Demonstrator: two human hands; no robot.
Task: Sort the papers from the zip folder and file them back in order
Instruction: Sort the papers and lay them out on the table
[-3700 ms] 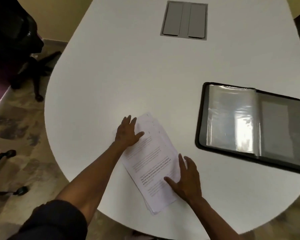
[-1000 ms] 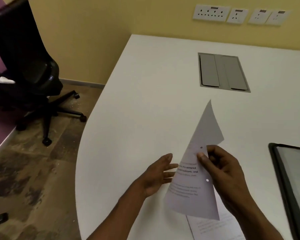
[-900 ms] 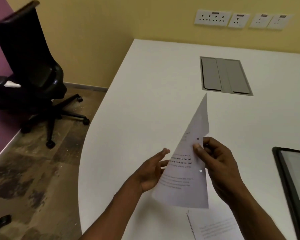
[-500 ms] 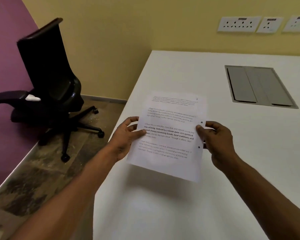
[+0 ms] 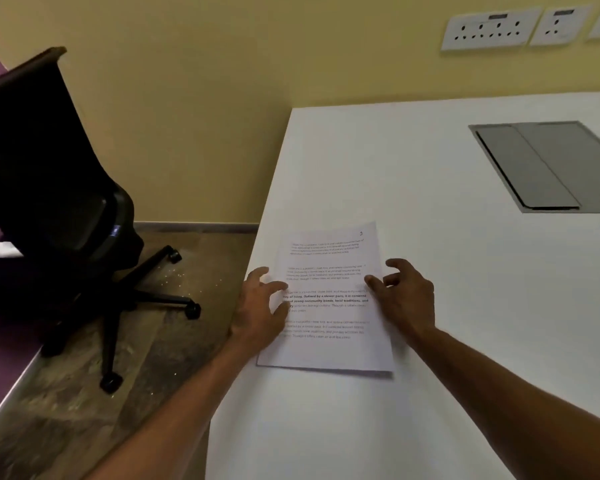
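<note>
Lying flat on the white desk (image 5: 430, 393), close to its left edge, is a single printed sheet of paper (image 5: 329, 306) with four blocks of text and a small mark at its top right corner. The desk runs back to a yellow wall (image 5: 222, 116), where a row of white wall sockets (image 5: 490, 29) sits above the far edge. A grey hatch panel (image 5: 548, 168) is set flush into the desktop at the right. To the left of the desk, a black office chair (image 5: 56, 188) on castors stands on a mottled brown floor (image 5: 84, 393), with a purple surface (image 5: 0, 375) at the frame's left border.

Both hands reach in from the bottom of the view. The left hand (image 5: 260, 306) rests on the sheet's left margin, fingers spread and loosely bent, with the fingertips touching the paper and gripping nothing. The right hand (image 5: 406, 296) is at the sheet's right margin, fingers loosely curled and apart, its thumb and forefinger tips at the paper's edge; whether they touch the sheet or hover just above cannot be told. Neither hand holds the paper off the desk.
</note>
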